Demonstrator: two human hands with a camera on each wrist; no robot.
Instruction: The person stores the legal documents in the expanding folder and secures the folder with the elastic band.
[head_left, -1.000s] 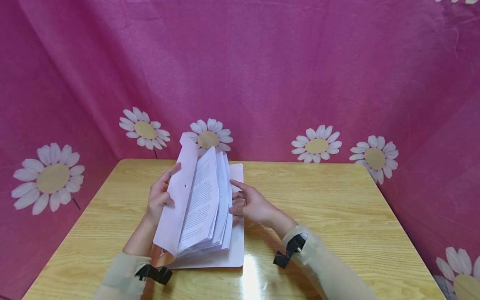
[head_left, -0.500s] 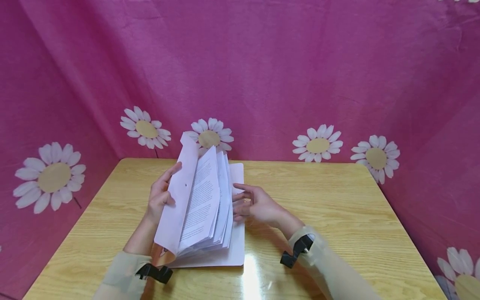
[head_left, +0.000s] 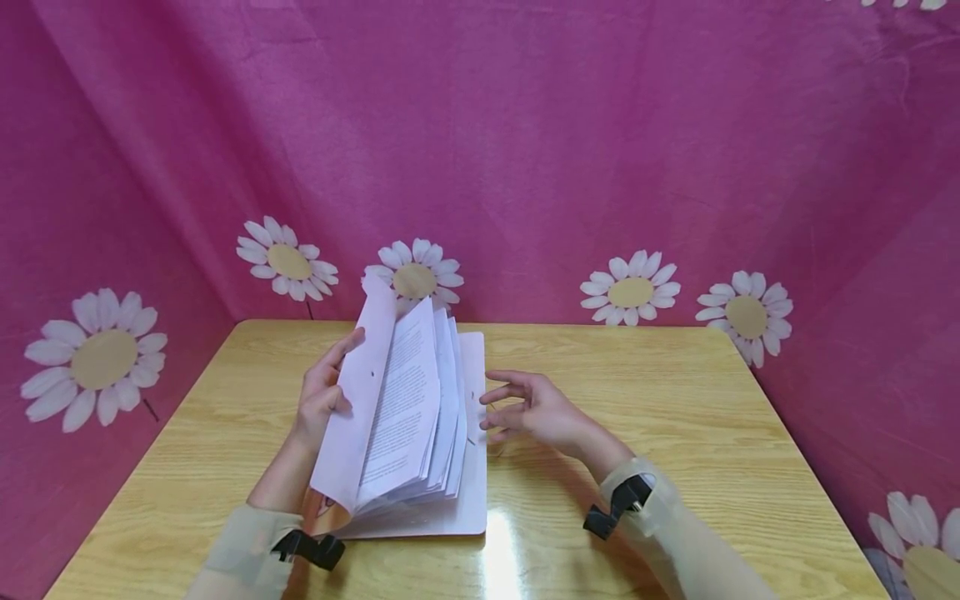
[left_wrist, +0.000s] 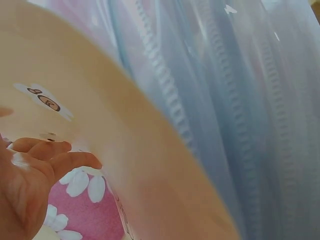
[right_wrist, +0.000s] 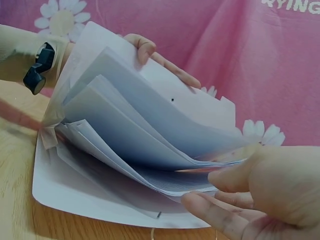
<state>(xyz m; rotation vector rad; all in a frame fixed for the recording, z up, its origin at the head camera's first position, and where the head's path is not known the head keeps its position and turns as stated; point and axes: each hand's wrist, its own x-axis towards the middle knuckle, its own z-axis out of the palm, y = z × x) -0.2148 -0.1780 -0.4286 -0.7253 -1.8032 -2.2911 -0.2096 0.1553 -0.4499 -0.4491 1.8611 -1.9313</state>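
A folder (head_left: 471, 500) lies on the table with its front cover (head_left: 352, 408) lifted. The cover is white inside and orange, with a small cartoon figure, outside. My left hand (head_left: 318, 404) grips the cover's edge, thumb on the inner face and fingers behind. Printed pages (head_left: 401, 408) fan upward between the covers, and clear sleeves (left_wrist: 220, 100) with punched strips show in the left wrist view. My right hand (head_left: 540, 408) hovers by the folder's right edge with loosely bent fingers, holding nothing. In the right wrist view its fingers (right_wrist: 215, 215) appear in front of the page edges.
The wooden table (head_left: 637, 400) extends to the right of the folder. A pink curtain (head_left: 510, 167) with white daisies stands behind the table and along both sides. Each forearm carries a black wrist mount (head_left: 618, 507).
My right hand has drawn back to the right, away from the page edges to the folder's outer edge. The left hand keeps holding the cover in nearly the same place.
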